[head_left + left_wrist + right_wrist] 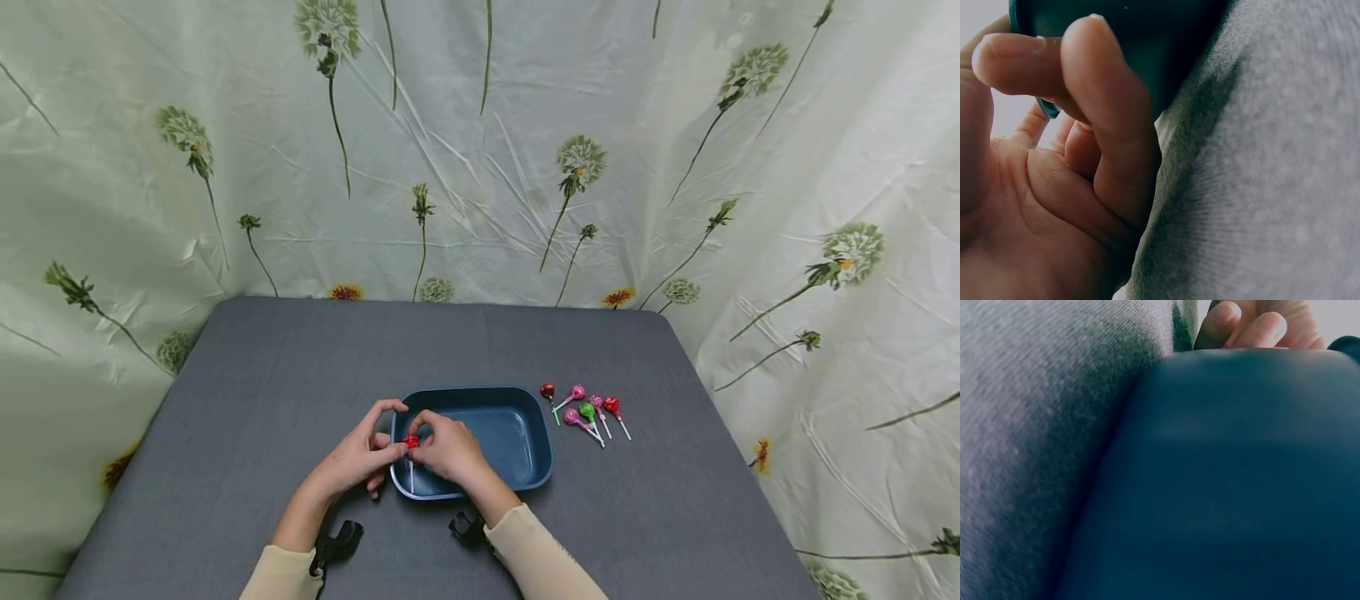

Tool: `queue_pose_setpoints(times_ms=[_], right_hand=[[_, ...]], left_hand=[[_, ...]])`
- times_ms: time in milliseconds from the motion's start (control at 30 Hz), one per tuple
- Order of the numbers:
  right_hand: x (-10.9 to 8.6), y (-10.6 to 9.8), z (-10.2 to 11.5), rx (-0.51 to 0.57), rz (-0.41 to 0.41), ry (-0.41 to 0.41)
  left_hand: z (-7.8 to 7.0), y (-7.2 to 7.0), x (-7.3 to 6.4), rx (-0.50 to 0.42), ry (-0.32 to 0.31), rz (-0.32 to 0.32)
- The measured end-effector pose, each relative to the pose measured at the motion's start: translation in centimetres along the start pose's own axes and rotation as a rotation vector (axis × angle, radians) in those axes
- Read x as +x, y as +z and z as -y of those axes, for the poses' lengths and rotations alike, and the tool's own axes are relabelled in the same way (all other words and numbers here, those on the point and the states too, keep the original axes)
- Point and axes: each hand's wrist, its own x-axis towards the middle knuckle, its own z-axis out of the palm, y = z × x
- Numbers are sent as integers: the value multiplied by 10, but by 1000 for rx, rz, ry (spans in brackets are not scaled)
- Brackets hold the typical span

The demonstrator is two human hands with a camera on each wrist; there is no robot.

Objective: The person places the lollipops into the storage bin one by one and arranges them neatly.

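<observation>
A red lollipop is at the left end of a blue tray, its white stick pointing towards the person. My right hand reaches over the tray and pinches the lollipop's wrapped head between thumb and index finger. From the left comes my left hand, thumb tip right at the lollipop and index finger stretched to the tray's rim. The other left fingers bend loosely outside the tray's end wall. In the right wrist view, the tray's side wall fills most of the picture, with left fingertips beyond it.
Right of the tray lies a loose group of lollipops: a dark red one, a green one, a red one and several pink ones. Grey cloth covers the table. A flower-patterned curtain hangs behind it.
</observation>
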Motion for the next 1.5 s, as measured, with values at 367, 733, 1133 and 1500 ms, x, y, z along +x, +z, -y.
queue_pose_setpoints(times_ms=[367, 733, 1133, 1500], right_hand=[[-1, -2, -2, 55, 14, 16], [-4, -12, -7, 304, 21, 23], [-11, -36, -12, 425, 18, -30], [-22, -72, -21, 492, -45, -53]], left_hand=[[1, 1, 0, -1, -9, 1], [0, 2, 1, -9, -25, 6], [-3, 1, -1, -9, -41, -7], [-3, 1, -1, -26, -64, -15]])
